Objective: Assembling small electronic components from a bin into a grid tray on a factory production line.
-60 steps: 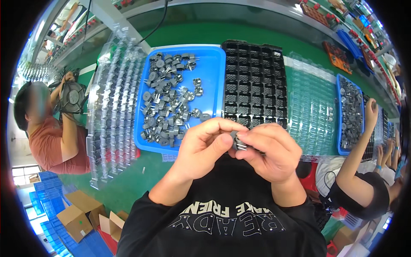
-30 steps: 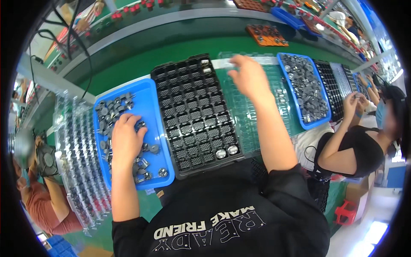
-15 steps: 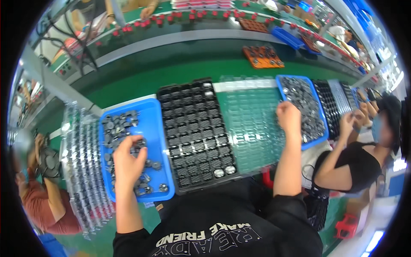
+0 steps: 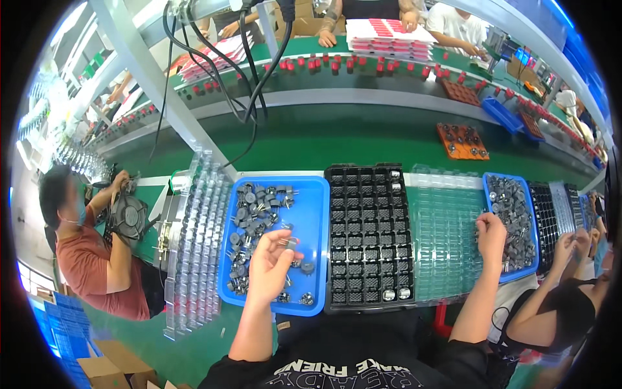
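Over the blue tray (image 4: 315,194) on the left, my left hand (image 4: 269,267) is closed, thumb against fingers, around a small grey part with thin metal pins (image 4: 289,244). Loose grey round parts (image 4: 254,202) with pins lie below and beyond it in that tray. My right hand (image 4: 492,237) is curled at the left edge of a second blue tray (image 4: 534,241), which is heaped with grey parts (image 4: 515,220). Whatever its fingers hold is hidden. Between the trays lies a black compartment tray (image 4: 367,246) with a few silvery round pieces (image 4: 389,295) in its corner cells.
Clear plastic trays (image 4: 447,240) lie right of the black tray; another clear stack (image 4: 197,253) stands at left. Black cables (image 4: 249,78) hang beside a metal post (image 4: 162,91). An orange tray (image 4: 462,141) sits on the green belt (image 4: 363,136). Co-workers sit on both sides.
The whole view has swung left, so the bench appears farther right and lower. My left hand has come up from among the loose parts with a grey part; my right hand stays by its tray.
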`<act>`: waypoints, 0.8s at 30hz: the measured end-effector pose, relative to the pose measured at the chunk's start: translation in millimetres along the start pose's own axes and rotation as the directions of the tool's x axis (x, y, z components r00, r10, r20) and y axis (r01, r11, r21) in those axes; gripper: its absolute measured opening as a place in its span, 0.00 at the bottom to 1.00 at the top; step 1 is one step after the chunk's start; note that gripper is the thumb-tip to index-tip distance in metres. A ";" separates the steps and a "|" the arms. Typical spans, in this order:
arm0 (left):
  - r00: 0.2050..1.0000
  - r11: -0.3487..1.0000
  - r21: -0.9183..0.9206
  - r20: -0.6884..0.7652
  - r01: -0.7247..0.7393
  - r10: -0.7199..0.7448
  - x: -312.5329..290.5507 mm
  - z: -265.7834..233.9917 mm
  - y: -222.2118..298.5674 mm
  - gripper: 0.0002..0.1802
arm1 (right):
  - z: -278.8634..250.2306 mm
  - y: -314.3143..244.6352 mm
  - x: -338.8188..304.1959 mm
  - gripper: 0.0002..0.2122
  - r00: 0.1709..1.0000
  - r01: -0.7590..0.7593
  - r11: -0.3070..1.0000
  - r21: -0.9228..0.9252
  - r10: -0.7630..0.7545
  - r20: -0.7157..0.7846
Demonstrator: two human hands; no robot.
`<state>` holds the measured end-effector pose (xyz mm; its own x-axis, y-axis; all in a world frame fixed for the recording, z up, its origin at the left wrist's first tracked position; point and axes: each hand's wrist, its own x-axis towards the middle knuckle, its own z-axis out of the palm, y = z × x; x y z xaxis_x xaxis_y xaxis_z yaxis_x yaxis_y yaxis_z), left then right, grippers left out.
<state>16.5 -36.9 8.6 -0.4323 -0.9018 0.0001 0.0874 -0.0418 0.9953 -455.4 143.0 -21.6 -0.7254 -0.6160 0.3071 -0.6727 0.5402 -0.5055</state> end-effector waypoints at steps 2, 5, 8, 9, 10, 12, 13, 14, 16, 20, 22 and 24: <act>0.994 0.998 0.056 -0.106 -0.034 0.040 -5.1 5.0 -4.2 0.17 | 4.4 9.3 0.1 0.03 1.000 -0.006 1.000 0.013 0.006 0.026; 0.993 0.991 0.076 -0.046 -0.106 0.110 1.9 12.7 -2.0 0.15 | 5.1 7.7 -3.9 0.07 0.987 -0.162 0.843 0.513 0.137 0.086; 0.974 0.965 0.127 0.035 -0.228 0.225 3.9 17.1 -5.0 0.17 | 13.0 -48.2 -18.7 0.11 0.929 -0.368 0.509 0.778 0.223 0.294; 0.967 0.947 0.195 0.045 -0.256 0.252 1.4 16.6 -4.2 0.17 | 16.4 -67.6 -24.5 0.12 0.908 -0.418 0.344 0.841 0.154 0.389; 0.958 0.922 0.259 0.065 -0.287 0.279 -2.6 21.1 -0.9 0.17 | 25.0 -75.3 -28.3 0.13 0.877 -0.479 0.209 0.852 0.075 0.475; 0.982 0.982 0.029 -0.027 -0.186 0.187 -12.4 35.4 3.1 0.20 | 36.7 -107.8 -38.8 0.13 0.814 -0.576 0.023 0.817 -0.080 0.576; 0.988 0.987 0.033 -0.006 -0.157 0.157 -12.7 39.3 4.6 0.19 | 36.4 -122.3 -43.0 0.12 0.780 -0.618 -0.023 0.786 -0.146 0.609; 0.991 0.991 0.042 0.009 -0.130 0.130 -12.9 41.7 5.7 0.19 | 37.1 -135.7 -49.0 0.12 0.772 -0.620 -0.020 0.785 -0.199 0.604; 0.989 0.990 0.059 0.081 -0.126 0.121 -11.6 50.3 5.0 0.19 | 39.1 -155.4 -62.2 0.12 0.755 -0.618 0.029 0.785 -0.255 0.604; 0.982 0.996 -0.077 0.180 -0.046 0.059 -13.8 59.8 7.9 0.21 | 34.7 -186.4 -89.8 0.12 0.703 -0.609 0.178 0.773 -0.329 0.630; 0.977 0.964 -0.263 0.212 0.044 0.013 -16.1 58.8 2.9 0.22 | 37.8 -196.2 -105.2 0.12 0.697 -0.582 0.154 0.799 -0.411 0.587; 0.976 0.942 -0.316 0.211 0.116 -0.049 -18.2 61.7 9.7 0.21 | 35.5 -206.0 -115.3 0.12 0.689 -0.609 0.135 0.781 -0.397 0.606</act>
<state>-30.2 5.7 24.2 -0.6156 -0.7875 -0.0287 0.3157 -0.2798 0.9067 -228.0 82.4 18.5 -0.1446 -0.9865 -0.0763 0.4651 0.0003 -0.8853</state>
